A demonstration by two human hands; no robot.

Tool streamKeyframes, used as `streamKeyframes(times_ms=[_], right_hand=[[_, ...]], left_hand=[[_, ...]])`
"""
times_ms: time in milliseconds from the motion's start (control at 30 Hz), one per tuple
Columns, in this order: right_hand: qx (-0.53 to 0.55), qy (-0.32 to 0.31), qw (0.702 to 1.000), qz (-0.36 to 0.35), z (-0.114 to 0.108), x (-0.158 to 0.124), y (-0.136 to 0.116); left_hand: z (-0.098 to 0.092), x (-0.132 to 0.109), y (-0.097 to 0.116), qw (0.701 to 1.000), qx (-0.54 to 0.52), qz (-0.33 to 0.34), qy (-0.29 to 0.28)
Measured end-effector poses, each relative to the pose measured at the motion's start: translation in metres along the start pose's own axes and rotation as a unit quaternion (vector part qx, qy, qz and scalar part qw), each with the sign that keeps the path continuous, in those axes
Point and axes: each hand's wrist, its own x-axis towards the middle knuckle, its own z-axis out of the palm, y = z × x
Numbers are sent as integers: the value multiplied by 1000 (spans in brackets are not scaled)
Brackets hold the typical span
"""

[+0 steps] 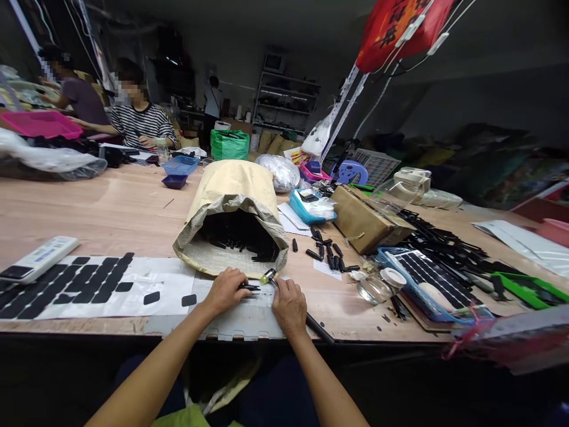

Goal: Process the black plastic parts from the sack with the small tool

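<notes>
My left hand [228, 289] is closed on some thin black pieces [251, 287], whose ends stick out past the fingertips. In my right hand [289, 305] is a small hammer; its shiny head with a yellowish face [268, 276] points toward the sack, and its black handle [320, 329] runs out below the palm. Both hands rest over a clear grey plate [204, 325] at the table's front edge. Just beyond them a paper sack [240, 178] lies on its side, mouth toward me, with many black parts [235, 240] inside.
At left, a white sheet [133, 302] carries rows of black stickers, beside a white device [42, 258]. To the right are loose black parts [331, 255], a cardboard box [368, 219], a glass jar [376, 287] and a blue tray [413, 290]. A co-worker in stripes [142, 121] sits across the table.
</notes>
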Motion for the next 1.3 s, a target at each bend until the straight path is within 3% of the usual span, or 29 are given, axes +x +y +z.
streamKeyframes(times_ms=[133, 300, 433, 567, 800, 1000, 1100, 1300], right_hand=[[-2, 1, 1000, -1, 1, 0, 2], [36, -7, 999, 1, -5, 2, 5], [175, 31, 984, 23, -21, -4, -12], [294, 21, 955, 6, -35, -16, -36], [251, -19, 968, 11, -39, -28, -47], [267, 0, 964, -7, -43, -23, -60], [255, -34, 966, -8, -39, -25, -66], [234, -25, 971, 27, -34, -13, -48]], left_hand=[[14, -13, -5, 999, -31, -25, 21], [11, -12, -13, 996, -81, -37, 26], [10, -10, -12, 995, -83, -41, 29], [13, -10, -11, 994, -83, -50, 41], [17, -9, -13, 994, -82, -52, 51], [16, -9, -14, 995, -78, -47, 45], [15, -9, -13, 995, -73, -50, 42], [14, -10, -11, 993, -91, -60, 50]])
